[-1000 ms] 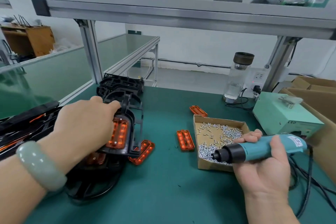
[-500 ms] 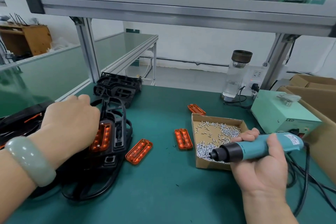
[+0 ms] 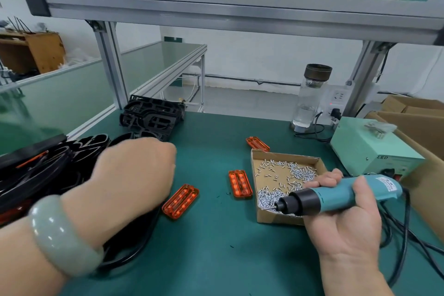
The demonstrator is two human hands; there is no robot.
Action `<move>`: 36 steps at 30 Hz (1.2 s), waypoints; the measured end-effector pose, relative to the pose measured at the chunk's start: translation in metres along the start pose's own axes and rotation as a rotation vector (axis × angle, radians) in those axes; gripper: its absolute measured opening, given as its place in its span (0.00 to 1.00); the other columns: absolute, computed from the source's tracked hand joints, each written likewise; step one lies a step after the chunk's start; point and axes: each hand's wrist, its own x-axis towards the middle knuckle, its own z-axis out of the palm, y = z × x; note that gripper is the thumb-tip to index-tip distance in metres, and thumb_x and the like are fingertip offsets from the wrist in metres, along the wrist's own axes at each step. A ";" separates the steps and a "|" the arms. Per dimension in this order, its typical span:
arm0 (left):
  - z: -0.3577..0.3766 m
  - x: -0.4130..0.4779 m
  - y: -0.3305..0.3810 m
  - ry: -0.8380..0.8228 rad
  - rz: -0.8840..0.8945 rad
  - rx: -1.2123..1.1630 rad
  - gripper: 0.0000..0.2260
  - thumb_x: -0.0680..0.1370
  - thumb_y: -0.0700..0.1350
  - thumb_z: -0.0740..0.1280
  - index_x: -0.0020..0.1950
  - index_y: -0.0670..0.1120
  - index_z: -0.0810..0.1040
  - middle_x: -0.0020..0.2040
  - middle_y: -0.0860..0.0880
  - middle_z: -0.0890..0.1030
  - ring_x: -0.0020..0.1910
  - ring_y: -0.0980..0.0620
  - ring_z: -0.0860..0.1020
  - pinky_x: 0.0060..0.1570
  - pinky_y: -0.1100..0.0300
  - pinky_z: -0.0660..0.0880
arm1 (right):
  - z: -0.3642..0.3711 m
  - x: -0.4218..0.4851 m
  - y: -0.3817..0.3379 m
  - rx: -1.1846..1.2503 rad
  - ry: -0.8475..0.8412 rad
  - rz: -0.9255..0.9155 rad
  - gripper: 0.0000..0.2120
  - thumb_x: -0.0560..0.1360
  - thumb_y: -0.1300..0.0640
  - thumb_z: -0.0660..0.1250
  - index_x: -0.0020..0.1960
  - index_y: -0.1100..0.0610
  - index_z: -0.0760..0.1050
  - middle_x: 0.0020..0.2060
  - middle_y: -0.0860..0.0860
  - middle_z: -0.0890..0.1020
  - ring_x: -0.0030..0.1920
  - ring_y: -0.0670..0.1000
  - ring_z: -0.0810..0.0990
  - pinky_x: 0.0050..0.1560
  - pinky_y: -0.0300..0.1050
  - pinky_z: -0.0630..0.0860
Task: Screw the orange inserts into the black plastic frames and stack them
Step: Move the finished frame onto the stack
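My left hand (image 3: 134,175), blurred, lies back-up over a pile of black plastic frames (image 3: 43,170) at the left. Its fingers curve down out of sight, so a hold on a frame cannot be made out. A black frame loop (image 3: 134,247) shows under the wrist. Three loose orange inserts lie on the green mat: one (image 3: 180,200) just right of that hand, one (image 3: 240,183) beside the screw box, one (image 3: 257,143) behind it. My right hand (image 3: 346,230) grips a teal electric screwdriver (image 3: 336,194), whose tip hovers over the screws in the cardboard box (image 3: 283,155).
A second stack of black frames (image 3: 151,118) stands at the back left by the aluminium post (image 3: 113,67). A mint power unit (image 3: 370,151), a glass bottle (image 3: 310,103) and cardboard boxes (image 3: 413,113) line the right side. Black cables (image 3: 406,235) trail beside my right hand.
My left hand carried the frame with its orange insert down to the left pile, then shifted right and now covers it. The right hand with the screwdriver barely moved.
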 end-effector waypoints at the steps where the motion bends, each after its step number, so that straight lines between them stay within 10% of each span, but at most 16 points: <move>1: -0.004 -0.001 0.009 0.025 0.046 -0.086 0.07 0.76 0.53 0.57 0.46 0.54 0.73 0.41 0.54 0.75 0.43 0.51 0.77 0.38 0.59 0.72 | 0.000 0.000 0.000 -0.002 0.003 -0.004 0.25 0.56 0.53 0.74 0.49 0.55 0.69 0.36 0.46 0.74 0.32 0.43 0.74 0.45 0.41 0.71; 7: 0.001 0.020 0.055 -0.115 0.086 -0.488 0.14 0.79 0.49 0.58 0.64 0.51 0.73 0.58 0.50 0.78 0.59 0.49 0.75 0.57 0.59 0.70 | -0.004 0.000 0.005 -0.039 0.022 -0.010 0.12 0.71 0.50 0.65 0.49 0.54 0.68 0.36 0.45 0.73 0.32 0.43 0.74 0.44 0.41 0.70; 14: 0.033 0.081 0.089 -0.319 -0.297 -0.841 0.24 0.80 0.49 0.58 0.74 0.43 0.57 0.70 0.40 0.66 0.65 0.40 0.69 0.61 0.52 0.67 | 0.000 -0.002 0.005 -0.084 -0.016 0.019 0.24 0.57 0.52 0.73 0.49 0.55 0.68 0.35 0.46 0.72 0.31 0.44 0.74 0.44 0.41 0.69; 25: 0.076 0.157 0.072 -0.373 -0.815 -0.690 0.27 0.76 0.52 0.63 0.68 0.39 0.59 0.69 0.37 0.62 0.68 0.38 0.61 0.67 0.48 0.59 | -0.001 0.003 0.013 -0.078 0.022 0.051 0.35 0.44 0.54 0.81 0.48 0.57 0.72 0.34 0.48 0.74 0.29 0.45 0.74 0.32 0.40 0.77; 36: 0.109 0.165 0.061 -0.353 -0.735 -0.501 0.31 0.75 0.55 0.64 0.70 0.40 0.57 0.69 0.40 0.61 0.66 0.41 0.60 0.62 0.50 0.62 | -0.001 0.007 0.015 -0.065 0.059 0.069 0.40 0.37 0.55 0.85 0.46 0.58 0.74 0.33 0.49 0.74 0.27 0.46 0.74 0.29 0.42 0.77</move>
